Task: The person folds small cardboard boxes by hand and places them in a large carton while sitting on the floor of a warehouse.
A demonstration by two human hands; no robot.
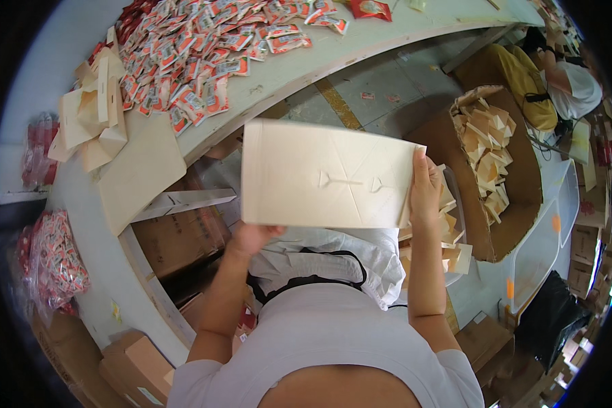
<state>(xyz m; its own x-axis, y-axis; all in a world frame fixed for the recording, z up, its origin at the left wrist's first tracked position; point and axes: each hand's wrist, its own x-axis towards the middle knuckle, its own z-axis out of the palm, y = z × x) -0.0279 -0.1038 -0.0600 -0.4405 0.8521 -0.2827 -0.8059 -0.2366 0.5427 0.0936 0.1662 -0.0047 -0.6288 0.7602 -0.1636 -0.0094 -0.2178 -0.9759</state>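
Note:
A pale cardboard sheet (pixel 296 176) with crease lines and small cut slots is held up in front of my body. My right hand (pixel 425 191) grips its right edge, with the thumb on the face. At the sheet's lower left corner is my left hand (pixel 257 237), blurred, its fingers partly behind the edge. Beyond the sheet, a large heap of small red-and-white sachets (pixel 204 56) lies on the white table (pixel 265 92). Folded pale card pieces (pixel 94 112) and a flat card (pixel 143 163) rest at the table's left part.
A large cardboard box (pixel 520 199) with folded card pieces stands at the right, beside a clear plastic bin (pixel 535 255). More folded pieces (pixel 454 255) lie by my right forearm. A bag of sachets (pixel 58 260) is at far left. A seated person (pixel 566 86) is at upper right.

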